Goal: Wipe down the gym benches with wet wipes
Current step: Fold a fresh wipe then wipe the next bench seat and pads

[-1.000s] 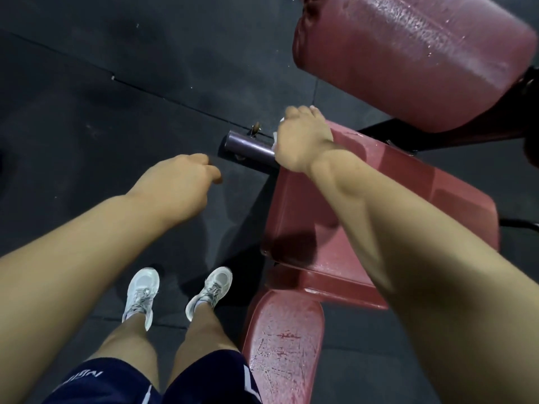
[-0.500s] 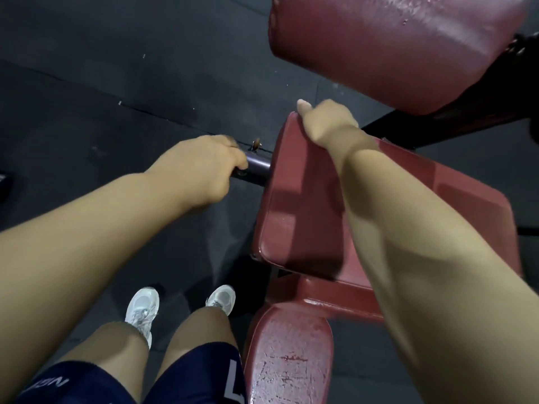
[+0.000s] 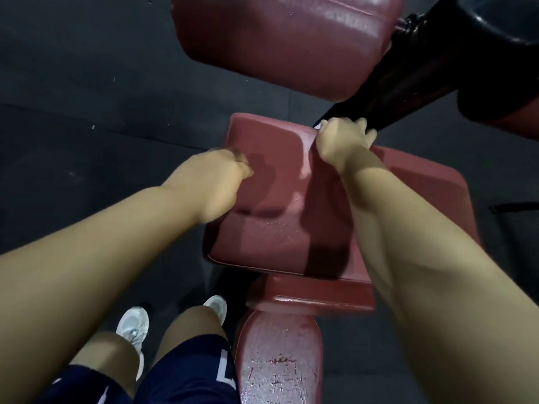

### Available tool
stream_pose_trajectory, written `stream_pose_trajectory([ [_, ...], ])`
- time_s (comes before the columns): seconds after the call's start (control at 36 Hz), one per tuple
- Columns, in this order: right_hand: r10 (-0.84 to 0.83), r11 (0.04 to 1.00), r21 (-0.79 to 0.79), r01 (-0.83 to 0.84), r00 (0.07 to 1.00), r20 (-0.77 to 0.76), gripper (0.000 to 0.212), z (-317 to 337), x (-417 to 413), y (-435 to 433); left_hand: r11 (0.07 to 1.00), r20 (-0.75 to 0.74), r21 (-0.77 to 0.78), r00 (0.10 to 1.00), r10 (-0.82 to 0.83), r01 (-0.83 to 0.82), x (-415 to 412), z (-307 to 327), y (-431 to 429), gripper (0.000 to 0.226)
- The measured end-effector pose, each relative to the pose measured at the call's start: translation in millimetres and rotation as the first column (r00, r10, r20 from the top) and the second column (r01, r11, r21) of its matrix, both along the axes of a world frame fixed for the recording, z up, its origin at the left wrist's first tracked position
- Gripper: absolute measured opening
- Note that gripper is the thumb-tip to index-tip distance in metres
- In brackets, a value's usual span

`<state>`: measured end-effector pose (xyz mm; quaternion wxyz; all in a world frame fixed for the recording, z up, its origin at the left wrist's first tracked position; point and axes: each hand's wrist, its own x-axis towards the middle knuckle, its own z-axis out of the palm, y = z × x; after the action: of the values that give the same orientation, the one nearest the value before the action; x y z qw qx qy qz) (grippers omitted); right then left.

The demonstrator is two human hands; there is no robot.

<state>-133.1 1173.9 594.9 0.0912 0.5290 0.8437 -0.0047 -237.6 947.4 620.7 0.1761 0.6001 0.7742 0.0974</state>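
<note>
The red bench seat pad (image 3: 271, 228) lies in the middle, wet and shiny. My right hand (image 3: 344, 141) presses on its far right corner and grips a white wet wipe (image 3: 320, 124), of which only a small corner shows. My left hand (image 3: 215, 182) is at the pad's left edge with its fingers curled downward. It covers the spot where the purple handle stuck out, and the handle itself is hidden under it. A second red pad (image 3: 285, 45) hangs above and behind, and a narrow worn red pad (image 3: 280, 360) lies nearest me.
The black machine frame (image 3: 423, 68) runs diagonally at the upper right, just beyond my right hand. Dark rubber floor (image 3: 87, 112) spreads to the left. My legs and white shoes (image 3: 134, 325) stand left of the narrow pad.
My right hand has slid with the wipe from the pad's far left corner to its far right corner. My left hand reached the handle and closed on it. The view has shifted forward.
</note>
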Motion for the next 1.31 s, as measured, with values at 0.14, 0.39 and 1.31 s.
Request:
stream_pose_trajectory([
  [0.14, 0.019, 0.997, 0.077, -0.016, 0.999, -0.029, 0.035, 6, 21, 5, 0.997, -0.037, -0.078, 0.999, -0.008, 0.005, 2, 10, 9, 0.047],
  [0.39, -0.052, 0.998, -0.026, 0.051, 0.997, -0.053, 0.033, 43, 22, -15, 0.975, -0.002, -0.212, 0.998, -0.067, 0.065, -3, 32, 10, 0.056],
  [1.31, -0.287, 0.897, 0.055, 0.438, 0.672, -0.683, 0.035, 160, 1, -206, 0.882, -0.220, 0.288, 0.922, -0.319, 0.373, -136, 176, -17, 0.029],
])
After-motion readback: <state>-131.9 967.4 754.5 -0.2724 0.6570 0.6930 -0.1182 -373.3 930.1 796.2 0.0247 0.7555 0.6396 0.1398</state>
